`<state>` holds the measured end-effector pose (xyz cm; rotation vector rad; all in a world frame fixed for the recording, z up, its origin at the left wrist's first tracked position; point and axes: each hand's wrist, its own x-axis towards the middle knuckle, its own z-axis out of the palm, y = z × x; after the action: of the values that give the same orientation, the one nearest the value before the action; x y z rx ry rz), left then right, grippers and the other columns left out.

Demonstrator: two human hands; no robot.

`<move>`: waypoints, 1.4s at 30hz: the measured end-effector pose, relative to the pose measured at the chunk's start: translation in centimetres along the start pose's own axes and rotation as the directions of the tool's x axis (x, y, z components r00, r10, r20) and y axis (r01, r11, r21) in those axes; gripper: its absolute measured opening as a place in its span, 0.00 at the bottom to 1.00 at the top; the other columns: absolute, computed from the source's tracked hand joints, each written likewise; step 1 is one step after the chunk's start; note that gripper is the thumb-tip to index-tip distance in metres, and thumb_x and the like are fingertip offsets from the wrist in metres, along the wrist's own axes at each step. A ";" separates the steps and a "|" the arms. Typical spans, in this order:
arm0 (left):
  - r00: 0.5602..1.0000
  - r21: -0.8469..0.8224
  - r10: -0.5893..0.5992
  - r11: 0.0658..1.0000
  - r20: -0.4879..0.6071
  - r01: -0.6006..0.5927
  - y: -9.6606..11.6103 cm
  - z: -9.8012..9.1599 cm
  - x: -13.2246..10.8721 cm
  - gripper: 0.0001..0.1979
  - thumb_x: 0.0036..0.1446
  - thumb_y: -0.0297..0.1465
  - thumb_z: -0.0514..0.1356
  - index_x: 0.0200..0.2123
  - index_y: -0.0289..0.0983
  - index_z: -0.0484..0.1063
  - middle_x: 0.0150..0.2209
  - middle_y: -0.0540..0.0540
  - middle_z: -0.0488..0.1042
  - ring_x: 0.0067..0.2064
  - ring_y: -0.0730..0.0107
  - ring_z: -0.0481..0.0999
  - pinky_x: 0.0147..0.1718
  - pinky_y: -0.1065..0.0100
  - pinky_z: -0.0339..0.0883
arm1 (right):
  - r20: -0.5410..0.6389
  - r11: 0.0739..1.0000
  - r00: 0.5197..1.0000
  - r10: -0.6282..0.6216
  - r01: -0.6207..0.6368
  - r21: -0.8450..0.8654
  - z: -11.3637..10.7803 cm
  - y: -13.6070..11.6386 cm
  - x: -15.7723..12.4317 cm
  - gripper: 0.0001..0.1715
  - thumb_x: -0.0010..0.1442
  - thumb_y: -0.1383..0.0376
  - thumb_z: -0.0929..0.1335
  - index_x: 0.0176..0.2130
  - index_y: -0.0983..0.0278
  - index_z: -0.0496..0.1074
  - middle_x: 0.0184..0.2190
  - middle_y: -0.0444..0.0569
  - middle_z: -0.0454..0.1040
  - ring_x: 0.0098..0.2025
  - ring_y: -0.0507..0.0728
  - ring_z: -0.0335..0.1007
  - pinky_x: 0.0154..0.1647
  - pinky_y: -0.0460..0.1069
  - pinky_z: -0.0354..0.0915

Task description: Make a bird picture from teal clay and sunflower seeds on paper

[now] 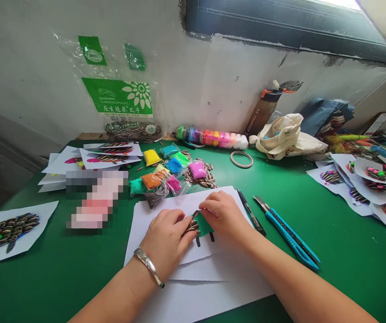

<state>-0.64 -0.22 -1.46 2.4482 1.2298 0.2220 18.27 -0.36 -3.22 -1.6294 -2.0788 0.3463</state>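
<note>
Hands meet at centre of the green surface (347, 251), over a stack of white paper (213, 278). Left hand (167, 235) lies flat, fingers (188, 231) pressing down on striped sunflower seeds (193, 224) stuck to a green clay patch (204, 225) on the top sheet. Right hand (223, 213) is at 3 o'clock of the patch, fingers curled onto its edge; we can't tell if they pinch anything. At 12 o'clock of the hands we see clay packets (166, 172) in many colours with loose seeds among them. At 3 o'clock, two blue utility knives (290, 235) lie side by side. Finished seed pictures (7, 229) sit at 9 o'clock, more at far 2 o'clock.
</note>
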 end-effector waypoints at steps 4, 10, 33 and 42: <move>1.000 0.005 -0.009 1.000 0.014 0.008 0.0 -0.1 -0.1 0.13 0.61 0.35 0.54 0.44 0.40 0.74 0.43 0.43 0.71 0.44 0.57 0.67 0.44 0.56 0.64 | -0.007 0.999 0.999 -0.037 0.037 -0.017 0.5 -0.2 -0.1 0.10 0.59 0.71 0.67 0.29 0.61 0.76 0.28 0.45 0.73 0.34 0.53 0.63 0.39 0.49 0.54; 1.000 0.025 -0.015 1.000 0.024 0.014 -0.1 0.1 0.0 0.13 0.61 0.35 0.55 0.45 0.40 0.74 0.44 0.42 0.71 0.45 0.56 0.67 0.44 0.56 0.64 | -0.006 0.998 0.999 -0.039 0.038 -0.048 1.1 -0.3 -0.2 0.10 0.58 0.71 0.66 0.28 0.61 0.76 0.27 0.46 0.72 0.34 0.54 0.61 0.37 0.49 0.53; 1.000 -0.022 0.008 1.000 -0.014 -0.008 -0.4 0.0 -0.2 0.14 0.60 0.34 0.56 0.47 0.39 0.73 0.45 0.42 0.72 0.46 0.56 0.69 0.46 0.56 0.65 | 0.055 0.905 0.998 -0.011 0.034 -0.424 -1.0 0.5 6.1 0.14 0.61 0.69 0.62 0.33 0.60 0.77 0.31 0.51 0.75 0.36 0.56 0.66 0.32 0.49 0.49; 0.997 -0.021 0.028 0.999 -0.077 -0.030 -0.7 0.5 -0.4 0.10 0.58 0.33 0.57 0.43 0.40 0.74 0.43 0.43 0.72 0.44 0.57 0.69 0.45 0.57 0.65 | 0.089 0.886 0.995 -0.053 0.088 -0.455 1.4 -0.4 8.0 0.13 0.59 0.71 0.62 0.32 0.65 0.76 0.31 0.56 0.75 0.37 0.59 0.68 0.36 0.51 0.53</move>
<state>-1.17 -0.30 -2.21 2.4603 1.2170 0.3393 15.77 7.31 -2.52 -1.8101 -2.4012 -0.1291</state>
